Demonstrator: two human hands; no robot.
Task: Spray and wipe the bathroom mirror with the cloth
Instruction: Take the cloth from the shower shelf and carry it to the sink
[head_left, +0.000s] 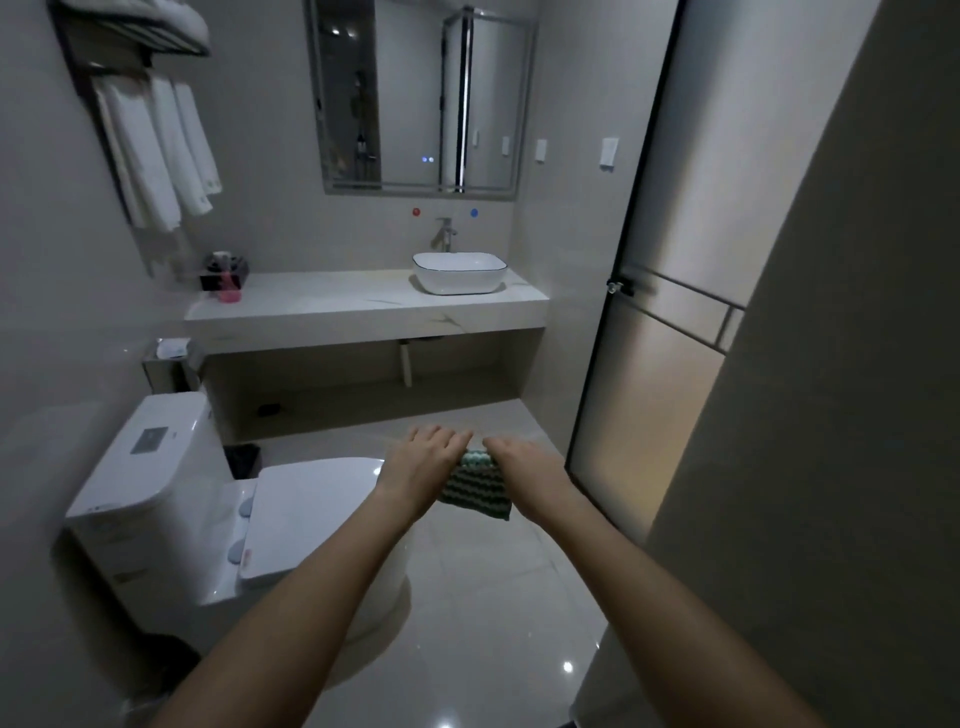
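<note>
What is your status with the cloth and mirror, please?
Left hand and right hand both grip striped cloth. Mirror across the room, untouched. No spray bottle seen. Path clear.

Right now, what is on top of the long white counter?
On the counter stand a white basin, a faucet behind it, and at the left end a dark holder with a pink bottle. The holder's contents are unclear.
</note>
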